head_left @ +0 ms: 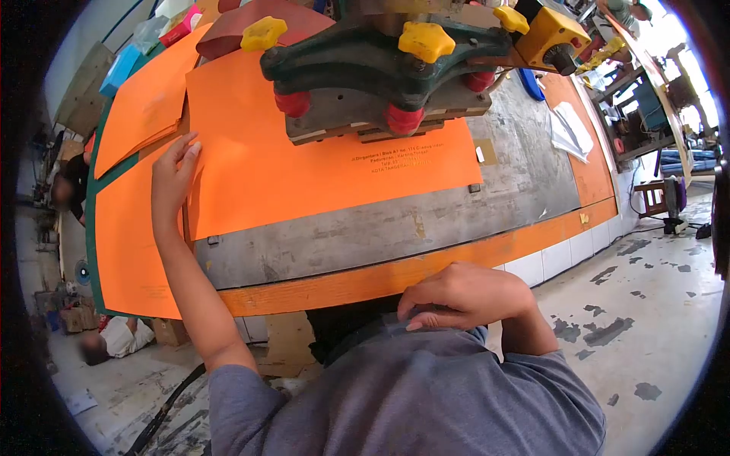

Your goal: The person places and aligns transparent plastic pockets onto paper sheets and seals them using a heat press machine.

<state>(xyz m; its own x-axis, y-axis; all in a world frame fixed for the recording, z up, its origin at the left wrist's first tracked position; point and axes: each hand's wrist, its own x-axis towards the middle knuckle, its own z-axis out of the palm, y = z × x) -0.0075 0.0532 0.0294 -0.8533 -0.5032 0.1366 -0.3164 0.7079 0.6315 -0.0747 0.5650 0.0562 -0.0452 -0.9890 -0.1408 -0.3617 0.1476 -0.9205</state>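
Observation:
At the left edge of an orange sheet [258, 175], my left hand [175, 171] has its thumb and fingers closed on the sheet's border. This sheet lies on a grey metal bed [319, 251] and bears dark printed lines of text [395, 157] near its right end. Above it hangs a dark green press head [395, 64] with yellow star knobs [426, 42] and red fittings, covering part of the sheet. My right hand [468, 292] is close to my body, before the table's front edge, with curled fingers; what is in them, if anything, is hidden.
More orange sheets [141, 114] are stacked at the left, with another orange sheet [133, 243] nearer me. White crumpled plastic [570, 131] lies at the right. An orange wooden edge [426, 266] borders the bed. A person in white [125, 337] is at lower left.

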